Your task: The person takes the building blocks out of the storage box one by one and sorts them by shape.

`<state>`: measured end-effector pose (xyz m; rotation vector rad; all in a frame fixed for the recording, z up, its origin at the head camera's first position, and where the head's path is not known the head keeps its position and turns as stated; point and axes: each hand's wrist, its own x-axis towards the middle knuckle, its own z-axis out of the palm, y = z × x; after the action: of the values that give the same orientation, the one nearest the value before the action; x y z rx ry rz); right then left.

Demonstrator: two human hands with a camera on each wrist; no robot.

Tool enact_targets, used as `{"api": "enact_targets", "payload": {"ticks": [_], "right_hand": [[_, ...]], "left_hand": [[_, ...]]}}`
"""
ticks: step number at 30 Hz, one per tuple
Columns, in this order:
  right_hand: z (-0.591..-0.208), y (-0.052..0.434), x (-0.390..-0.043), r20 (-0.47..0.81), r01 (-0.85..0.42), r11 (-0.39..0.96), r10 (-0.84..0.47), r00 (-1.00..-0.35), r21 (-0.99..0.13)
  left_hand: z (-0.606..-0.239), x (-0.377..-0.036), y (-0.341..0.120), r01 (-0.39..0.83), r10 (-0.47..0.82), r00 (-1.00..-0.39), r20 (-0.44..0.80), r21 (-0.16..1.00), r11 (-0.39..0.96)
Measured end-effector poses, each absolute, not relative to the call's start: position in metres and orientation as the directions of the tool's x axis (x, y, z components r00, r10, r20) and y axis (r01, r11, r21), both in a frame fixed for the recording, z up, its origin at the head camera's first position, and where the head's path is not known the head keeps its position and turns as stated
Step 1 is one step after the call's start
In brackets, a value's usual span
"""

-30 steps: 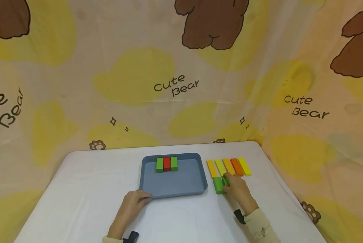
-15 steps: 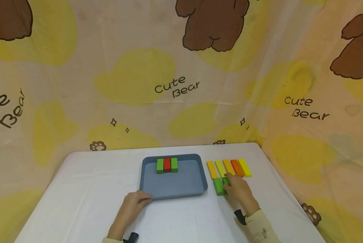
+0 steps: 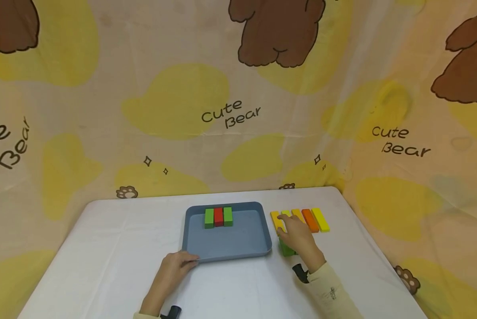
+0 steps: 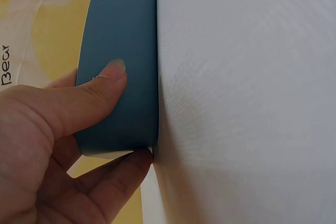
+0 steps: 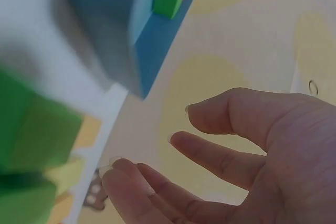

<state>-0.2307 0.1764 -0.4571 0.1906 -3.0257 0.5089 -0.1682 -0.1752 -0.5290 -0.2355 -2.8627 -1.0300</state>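
My left hand [image 3: 174, 269] holds the near left corner of a blue-grey tray [image 3: 230, 243]; in the left wrist view its thumb [image 4: 107, 90] lies on the tray's outer wall. Inside the tray, a red block [image 3: 219, 217] stands between a green block [image 3: 209, 218] and another green block [image 3: 228, 216]. Right of the tray, my right hand [image 3: 300, 238] hovers with fingers apart, over a yellow-orange block [image 3: 276, 218] and beside a green block [image 3: 287, 249]. The right wrist view shows nothing between its fingers. Two green blocks [image 5: 42, 129] show there at the left.
Along the table's right side lies a row of blocks, among them an orange block [image 3: 310, 220] and a yellow block [image 3: 320, 219]. A white cloth covers the table [image 3: 122, 248]. Behind it hangs a bear-print curtain [image 3: 174, 102].
My right hand has left the second green block at the right and moved left and slightly up, its fingers now apart. My left hand and the tray have stayed put.
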Motion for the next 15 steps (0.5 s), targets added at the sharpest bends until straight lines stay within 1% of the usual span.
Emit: {"api": "enact_targets", "payload": {"ticks": [6,15], "right_hand": [[-0.451,0.146,-0.244,0.105,-0.188,0.924,-0.162,-0.981,-0.334],[-0.451,0.105,-0.269,0.044,-0.248,0.889,-0.251,-0.967,-0.384]], "left_hand": [[-0.527,-0.166,-0.176,0.177,0.119,-0.984,0.135,0.619,0.765],[-0.528,-0.166,-0.174,0.170,0.112,-0.985,0.130,0.631,0.757]]}}
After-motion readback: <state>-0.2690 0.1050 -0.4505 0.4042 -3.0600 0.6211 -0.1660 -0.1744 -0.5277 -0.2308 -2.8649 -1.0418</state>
